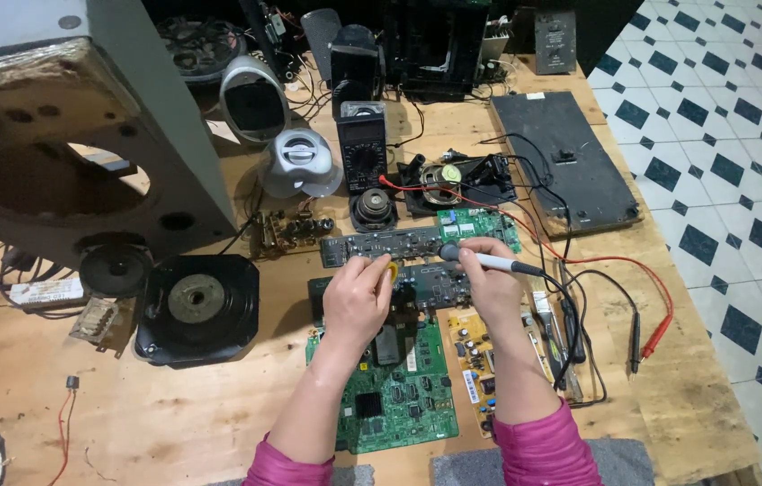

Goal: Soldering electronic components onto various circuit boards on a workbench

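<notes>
My right hand [487, 281] grips a pen-shaped soldering iron [496, 262] with a white barrel, its dark tip end over a long grey circuit strip [379, 243]. My left hand [356, 297] is closed on a small yellow object [391, 270] just left of that tip, above a second dark strip [430, 283]. Under my forearms lie a large green circuit board [403, 396] and a smaller yellow board [472, 360]. A small green board [478, 222] sits just beyond the grey strip.
A black multimeter [362, 144] stands behind, with red and black probe leads [646, 337] trailing right. A black loudspeaker driver [197, 306] and a large speaker cabinet [84, 135] fill the left. A dark slab [565, 157] lies right, near the bench edge and tiled floor [732, 180].
</notes>
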